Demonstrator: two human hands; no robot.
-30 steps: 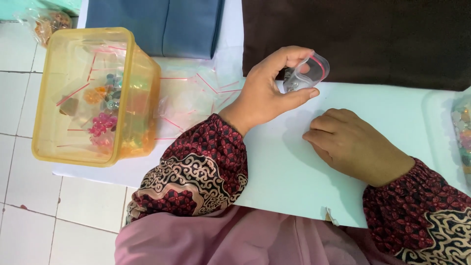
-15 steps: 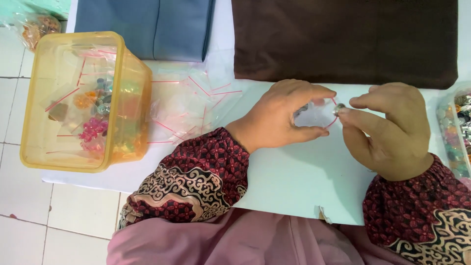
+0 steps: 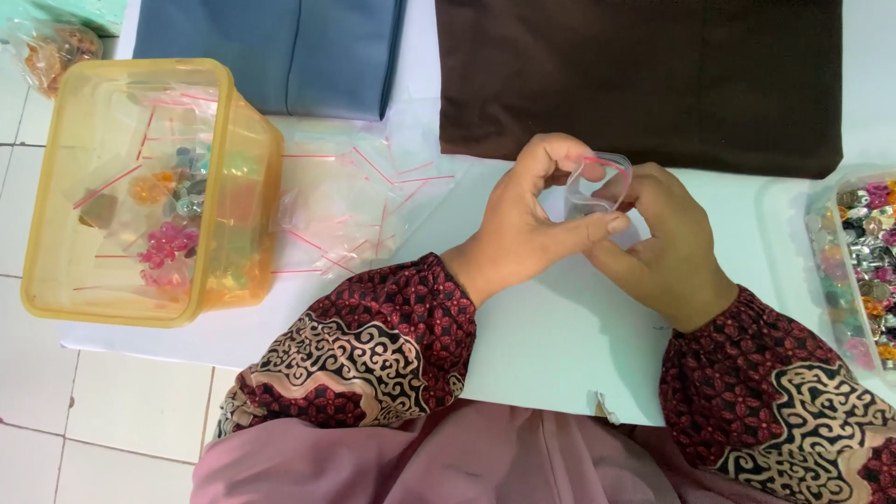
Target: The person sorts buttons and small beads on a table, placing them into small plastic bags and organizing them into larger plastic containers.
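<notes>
Both of my hands meet over the white table top [image 3: 551, 345] and hold one small clear zip bag [image 3: 595, 187] with a red strip along its mouth. My left hand [image 3: 523, 224] pinches the bag's left side between thumb and fingers. My right hand [image 3: 667, 247] grips its right side, fingers curled under it. The bag's mouth is held apart; what is inside is too small to tell.
A yellow plastic tub [image 3: 140, 187] with bagged colourful pieces stands at the left. Several loose clear zip bags [image 3: 359, 210] lie beside it. Folded blue cloth [image 3: 280, 51] and brown cloth [image 3: 644, 79] lie at the back. A clear tray of small colourful pieces [image 3: 863, 271] is at the right edge.
My right hand rose from the table and joined my left hand on the small bag. The bag came down from the raised left hand and is now held between both hands.
</notes>
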